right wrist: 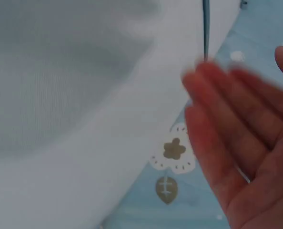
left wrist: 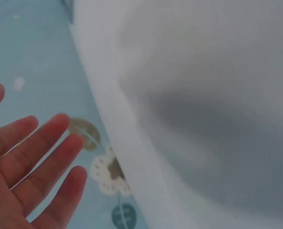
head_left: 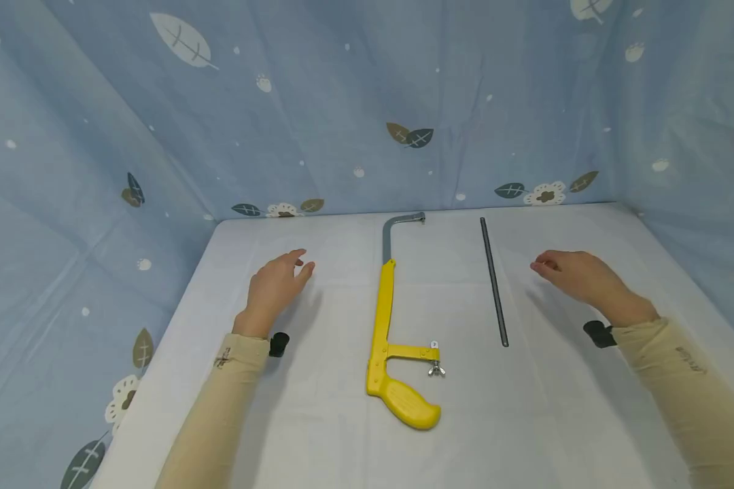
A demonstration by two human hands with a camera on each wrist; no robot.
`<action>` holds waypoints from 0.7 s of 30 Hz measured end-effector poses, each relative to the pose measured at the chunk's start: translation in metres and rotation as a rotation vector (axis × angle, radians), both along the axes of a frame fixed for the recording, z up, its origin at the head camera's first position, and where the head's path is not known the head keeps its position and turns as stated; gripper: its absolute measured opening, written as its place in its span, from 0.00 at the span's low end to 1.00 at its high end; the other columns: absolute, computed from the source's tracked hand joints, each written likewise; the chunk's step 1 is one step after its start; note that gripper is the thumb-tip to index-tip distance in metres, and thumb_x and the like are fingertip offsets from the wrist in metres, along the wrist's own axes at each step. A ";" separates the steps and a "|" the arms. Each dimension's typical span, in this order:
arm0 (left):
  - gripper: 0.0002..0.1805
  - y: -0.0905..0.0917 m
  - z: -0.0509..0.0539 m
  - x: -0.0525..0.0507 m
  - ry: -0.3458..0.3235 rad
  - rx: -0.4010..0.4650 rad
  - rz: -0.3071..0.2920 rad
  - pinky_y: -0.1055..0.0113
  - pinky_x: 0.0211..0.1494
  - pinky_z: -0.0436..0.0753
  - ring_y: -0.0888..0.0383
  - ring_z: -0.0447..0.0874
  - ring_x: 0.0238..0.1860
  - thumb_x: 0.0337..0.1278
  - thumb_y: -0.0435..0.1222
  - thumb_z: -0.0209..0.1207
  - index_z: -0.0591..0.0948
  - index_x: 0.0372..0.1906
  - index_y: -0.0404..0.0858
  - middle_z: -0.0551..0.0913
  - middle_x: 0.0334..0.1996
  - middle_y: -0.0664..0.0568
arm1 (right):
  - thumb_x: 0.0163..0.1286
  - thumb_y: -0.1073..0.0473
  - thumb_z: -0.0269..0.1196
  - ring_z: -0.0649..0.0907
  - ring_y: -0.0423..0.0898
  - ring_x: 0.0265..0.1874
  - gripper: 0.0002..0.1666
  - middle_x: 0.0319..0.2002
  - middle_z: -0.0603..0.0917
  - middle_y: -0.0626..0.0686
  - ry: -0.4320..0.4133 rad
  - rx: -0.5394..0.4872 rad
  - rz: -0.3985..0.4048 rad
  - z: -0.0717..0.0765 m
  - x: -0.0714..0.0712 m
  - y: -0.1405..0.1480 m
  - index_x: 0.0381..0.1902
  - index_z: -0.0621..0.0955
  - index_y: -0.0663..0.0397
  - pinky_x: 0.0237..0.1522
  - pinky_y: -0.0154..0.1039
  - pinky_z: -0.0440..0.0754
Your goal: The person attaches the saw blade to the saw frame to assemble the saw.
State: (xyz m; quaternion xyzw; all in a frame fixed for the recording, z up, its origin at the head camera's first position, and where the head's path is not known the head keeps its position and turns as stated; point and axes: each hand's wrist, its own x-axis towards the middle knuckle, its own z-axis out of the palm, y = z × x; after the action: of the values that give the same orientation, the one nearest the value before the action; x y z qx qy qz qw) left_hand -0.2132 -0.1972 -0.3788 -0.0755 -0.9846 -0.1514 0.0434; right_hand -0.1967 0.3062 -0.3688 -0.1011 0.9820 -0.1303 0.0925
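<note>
A yellow hacksaw frame (head_left: 380, 326) with a grey bent front arm lies on the white table, its handle toward me and a wing nut at its lower bracket. No blade spans it. To its right lies a dark, narrow hacksaw blade (head_left: 494, 282), slightly slanted; part of this strip also shows in the right wrist view. My left hand (head_left: 274, 288) hovers left of the frame, holding nothing, its fingers spread in the left wrist view. Over the table right of the blade, my right hand (head_left: 581, 275) is also unoccupied, with fingers extended and slightly blurred in the right wrist view.
The white-covered table (head_left: 318, 435) meets a blue leaf-patterned curtain (head_left: 342, 102) along its back and sides. Black wrist-worn pieces (head_left: 278, 343) stick out beside both sleeves.
</note>
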 end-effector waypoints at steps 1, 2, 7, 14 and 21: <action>0.27 0.004 0.001 0.001 0.005 0.023 -0.003 0.58 0.31 0.75 0.52 0.78 0.36 0.59 0.54 0.46 0.70 0.59 0.43 0.79 0.45 0.50 | 0.67 0.37 0.42 0.77 0.54 0.36 0.36 0.37 0.81 0.58 -0.001 -0.030 0.000 -0.002 0.000 -0.001 0.50 0.74 0.64 0.39 0.53 0.72; 0.25 0.008 0.002 0.002 0.007 0.041 -0.004 0.59 0.29 0.75 0.53 0.78 0.33 0.59 0.53 0.46 0.72 0.57 0.45 0.80 0.42 0.51 | 0.68 0.39 0.43 0.77 0.51 0.33 0.33 0.33 0.81 0.54 -0.008 -0.062 -0.006 -0.005 0.000 -0.002 0.47 0.76 0.64 0.37 0.51 0.72; 0.21 0.025 0.005 0.010 -0.041 0.097 -0.010 0.62 0.30 0.74 0.56 0.77 0.30 0.60 0.53 0.46 0.76 0.52 0.47 0.80 0.38 0.52 | 0.68 0.44 0.47 0.78 0.46 0.29 0.27 0.30 0.81 0.50 -0.047 -0.230 -0.060 -0.023 0.003 -0.013 0.46 0.75 0.62 0.32 0.42 0.74; 0.22 0.046 0.008 0.019 -0.178 0.211 0.009 0.64 0.25 0.71 0.58 0.72 0.21 0.60 0.52 0.47 0.73 0.55 0.47 0.80 0.28 0.55 | 0.67 0.44 0.48 0.81 0.48 0.32 0.34 0.38 0.81 0.58 -0.030 -0.447 -0.131 -0.038 0.004 -0.037 0.61 0.63 0.63 0.32 0.40 0.78; 0.24 0.074 0.006 0.020 -0.218 0.251 -0.013 0.65 0.27 0.70 0.58 0.72 0.23 0.58 0.53 0.49 0.72 0.57 0.48 0.78 0.31 0.56 | 0.66 0.38 0.46 0.81 0.51 0.35 0.39 0.47 0.75 0.62 -0.018 -0.523 -0.230 -0.031 0.006 -0.044 0.65 0.58 0.60 0.35 0.42 0.78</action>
State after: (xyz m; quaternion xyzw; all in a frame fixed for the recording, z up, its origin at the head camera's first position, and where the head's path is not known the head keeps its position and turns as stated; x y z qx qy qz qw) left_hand -0.1935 -0.1236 -0.3733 -0.0589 -0.9563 -0.2809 -0.0554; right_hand -0.1908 0.2626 -0.3996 -0.0081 0.9191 -0.3898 0.0565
